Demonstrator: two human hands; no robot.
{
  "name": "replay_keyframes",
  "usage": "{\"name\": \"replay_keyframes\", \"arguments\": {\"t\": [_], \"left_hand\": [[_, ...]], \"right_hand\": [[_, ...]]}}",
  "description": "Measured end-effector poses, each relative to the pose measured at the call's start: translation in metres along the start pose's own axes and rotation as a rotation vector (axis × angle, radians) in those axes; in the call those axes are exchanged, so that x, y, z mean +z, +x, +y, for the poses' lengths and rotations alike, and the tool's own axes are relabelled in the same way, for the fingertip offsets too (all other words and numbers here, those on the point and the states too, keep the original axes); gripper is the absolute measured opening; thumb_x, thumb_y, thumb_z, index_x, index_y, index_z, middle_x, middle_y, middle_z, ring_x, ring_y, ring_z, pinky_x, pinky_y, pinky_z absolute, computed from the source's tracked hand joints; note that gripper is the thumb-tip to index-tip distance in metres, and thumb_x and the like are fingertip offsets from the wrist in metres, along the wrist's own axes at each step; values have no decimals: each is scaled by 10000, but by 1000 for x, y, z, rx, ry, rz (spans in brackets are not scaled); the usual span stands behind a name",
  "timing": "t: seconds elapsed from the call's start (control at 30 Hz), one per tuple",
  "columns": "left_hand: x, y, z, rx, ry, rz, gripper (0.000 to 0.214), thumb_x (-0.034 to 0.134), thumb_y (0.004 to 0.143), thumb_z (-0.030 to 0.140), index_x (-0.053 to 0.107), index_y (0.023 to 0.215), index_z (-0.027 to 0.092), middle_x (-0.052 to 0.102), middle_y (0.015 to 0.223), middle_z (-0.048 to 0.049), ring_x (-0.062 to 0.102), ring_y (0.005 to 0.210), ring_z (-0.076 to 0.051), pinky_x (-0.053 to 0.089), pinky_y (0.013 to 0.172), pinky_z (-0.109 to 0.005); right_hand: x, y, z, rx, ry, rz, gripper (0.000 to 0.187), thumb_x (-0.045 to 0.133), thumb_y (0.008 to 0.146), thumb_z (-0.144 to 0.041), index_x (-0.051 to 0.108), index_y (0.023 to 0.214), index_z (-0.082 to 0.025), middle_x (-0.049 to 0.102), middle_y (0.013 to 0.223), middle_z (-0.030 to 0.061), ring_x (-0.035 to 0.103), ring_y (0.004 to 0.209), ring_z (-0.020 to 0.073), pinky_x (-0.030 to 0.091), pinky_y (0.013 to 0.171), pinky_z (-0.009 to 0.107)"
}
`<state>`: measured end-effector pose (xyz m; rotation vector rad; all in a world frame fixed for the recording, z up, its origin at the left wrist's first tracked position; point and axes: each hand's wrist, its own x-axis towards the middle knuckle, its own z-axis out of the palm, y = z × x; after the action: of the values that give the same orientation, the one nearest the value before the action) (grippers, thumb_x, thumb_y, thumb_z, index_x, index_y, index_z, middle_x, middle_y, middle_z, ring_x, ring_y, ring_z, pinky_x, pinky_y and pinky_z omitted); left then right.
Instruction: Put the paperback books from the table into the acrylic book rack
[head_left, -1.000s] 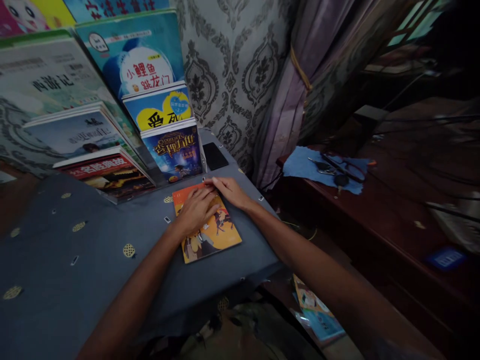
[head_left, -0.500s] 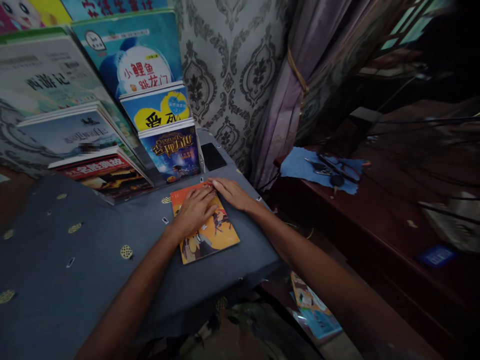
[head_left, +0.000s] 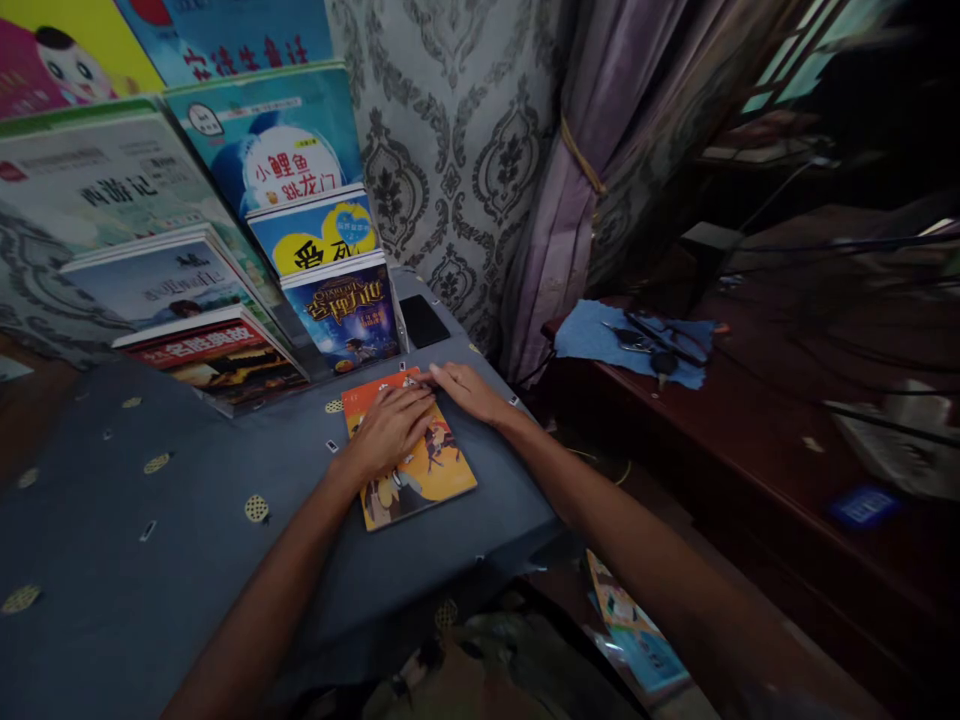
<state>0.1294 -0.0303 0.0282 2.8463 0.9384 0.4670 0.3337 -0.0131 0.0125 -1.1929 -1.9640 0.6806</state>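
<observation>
An orange picture book (head_left: 420,478) lies flat on the grey-blue cloth of the table (head_left: 187,520). My left hand (head_left: 390,428) rests palm down on the upper half of its cover, fingers stretched and close together. My right hand (head_left: 466,388) lies flat along the book's upper right edge, fingertips at the top corner. Neither hand grips anything. Just beyond the book stands a dark blue book (head_left: 352,315), leaning in a row of propped-up books.
Several children's books (head_left: 187,290) lean stepped against the patterned wall. A black phone (head_left: 424,320) lies behind them. A purple curtain (head_left: 577,190) hangs right. A dark wooden bench (head_left: 757,420) holds a blue cloth with keys (head_left: 637,340). More books (head_left: 637,640) lie on the floor.
The view has tilted slightly upward, showing more of the leaning books. Both hands stay flat on the orange book, barely shifted.
</observation>
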Motion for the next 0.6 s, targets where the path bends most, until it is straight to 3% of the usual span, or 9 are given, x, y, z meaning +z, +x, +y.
{"name": "replay_keyframes", "arguments": {"t": [0.27,0.6], "left_hand": [[-4,0,1,18,-13,4,391,448,1021,322,608,1339,159,631,1396,-114,553,1303,-251,374,1151,-487],[-7,1,1,96,-21,69,328,466,1011,284,664,1241,160,706,1259,-105,604,1155,-258,448,1045,-467]], "right_hand": [[-4,-9,3,-170,-75,-148,604,194,1059,-559,603,1390,-263,649,1392,54,570,1309,234,405,1100,460],[-5,-16,13,-164,-121,-219,579,242,1060,-523,482,1494,-226,485,1549,76,378,1477,239,276,1217,503]]}}
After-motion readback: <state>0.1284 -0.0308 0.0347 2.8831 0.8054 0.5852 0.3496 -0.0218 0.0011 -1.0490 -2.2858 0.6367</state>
